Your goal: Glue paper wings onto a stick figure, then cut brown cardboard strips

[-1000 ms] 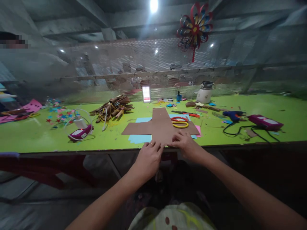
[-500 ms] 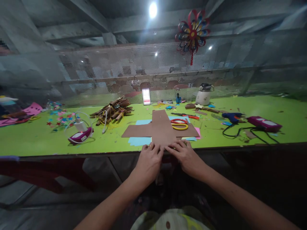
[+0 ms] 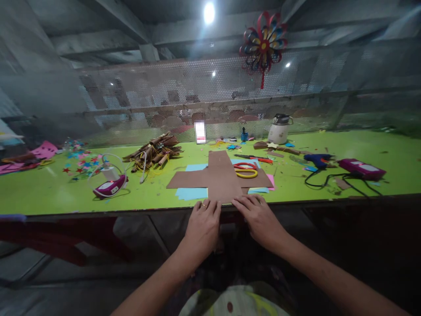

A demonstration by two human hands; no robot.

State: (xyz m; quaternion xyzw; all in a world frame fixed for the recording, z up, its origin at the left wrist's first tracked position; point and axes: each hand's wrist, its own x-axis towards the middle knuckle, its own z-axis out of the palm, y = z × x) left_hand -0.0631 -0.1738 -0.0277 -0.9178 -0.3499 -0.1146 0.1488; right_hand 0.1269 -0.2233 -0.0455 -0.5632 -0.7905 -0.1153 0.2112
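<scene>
A strip of brown cardboard (image 3: 223, 175) lies lengthwise over another brown cardboard strip (image 3: 187, 179), the two forming a cross on the green table. My left hand (image 3: 204, 221) grips the near end of the lengthwise strip at its left corner, a ring on one finger. At the right corner of that same end, my right hand (image 3: 258, 217) has its fingers bent together over the edge. Both thumbs are hidden. Scissors (image 3: 246, 174) with red and yellow handles rest just right of the strip. Blue paper sheets (image 3: 192, 193) show from under the cardboard.
A bundle of brown paper rolls (image 3: 156, 151), a purple power strip (image 3: 110, 186) and small paper stars (image 3: 83, 162) lie on the left. On the right are a glue gun (image 3: 317, 160), another purple power strip (image 3: 362, 169), a bottle (image 3: 279, 129) and a red-handled tool (image 3: 261, 159).
My hands have moved apart along the near end of the cardboard, the right one shifting rightward and the left one slightly leftward. The cardboard stays in place.
</scene>
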